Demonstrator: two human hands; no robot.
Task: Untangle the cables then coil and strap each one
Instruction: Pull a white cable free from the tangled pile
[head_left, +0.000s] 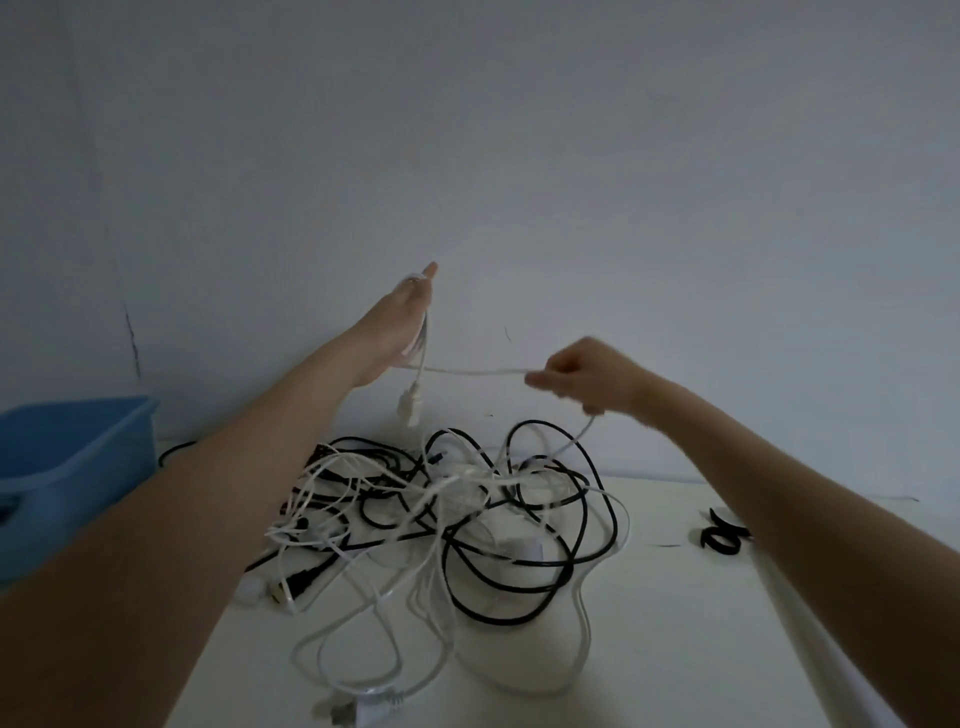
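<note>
Tangled black and white cables (467, 519) heaped on a white counter (675, 649) against a bare grey wall (519, 156).
Above the heap, both hands grasp one thin white cable (472, 371): left hand (410, 322) wrapped by loops, right hand (576, 374) pinching it. Blue plastic bin (67, 467) left of the heap; black straps (722, 535) right.

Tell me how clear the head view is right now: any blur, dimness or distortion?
Head view: dim, bluish light with no glare; the right hand and the white cable it pinches look motion-blurred; the wide-angle lens stretches both forearms near the edges; the cable tangle looks soft.
</note>
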